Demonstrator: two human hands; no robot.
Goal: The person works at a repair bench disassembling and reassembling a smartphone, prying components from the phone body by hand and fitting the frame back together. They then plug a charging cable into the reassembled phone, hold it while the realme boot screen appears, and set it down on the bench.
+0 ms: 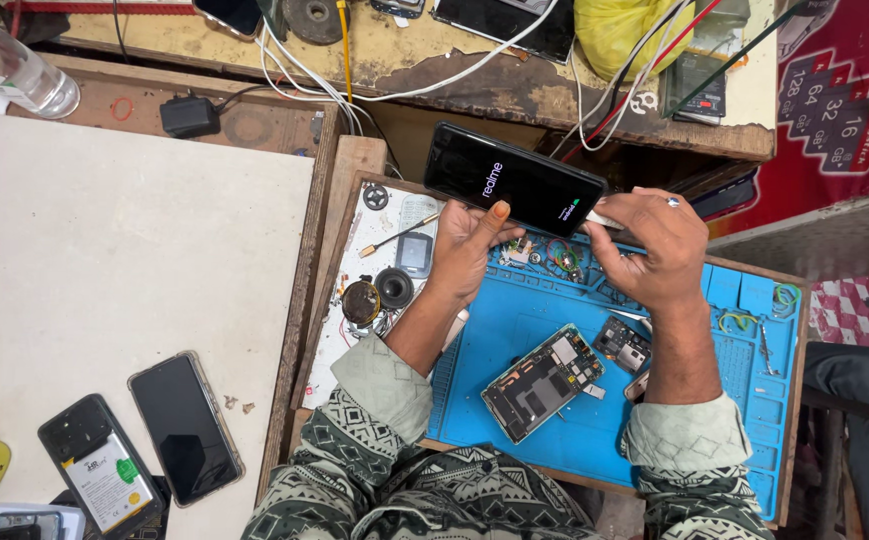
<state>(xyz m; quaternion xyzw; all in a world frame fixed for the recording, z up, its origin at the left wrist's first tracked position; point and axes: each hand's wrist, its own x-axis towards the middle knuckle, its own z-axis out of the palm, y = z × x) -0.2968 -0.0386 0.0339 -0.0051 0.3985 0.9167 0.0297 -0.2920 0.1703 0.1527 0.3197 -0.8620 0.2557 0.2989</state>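
A black rectangular smartphone with a lit screen (513, 179) is held above the blue rubber repair mat (745, 400) on the wooden counter (350, 170). It is gripped at its lower edge by the left hand (465, 245), fingers closed on it and thumb laid on the glass. Its right end is met by the right hand (655, 245), whose fingers are pinched around a small white plug (603, 218). An opened phone frame with bare circuitry (543, 380) is seen lying on the mat below.

Glossy glass phone (515, 180), matt blue rubber mat (595, 420)
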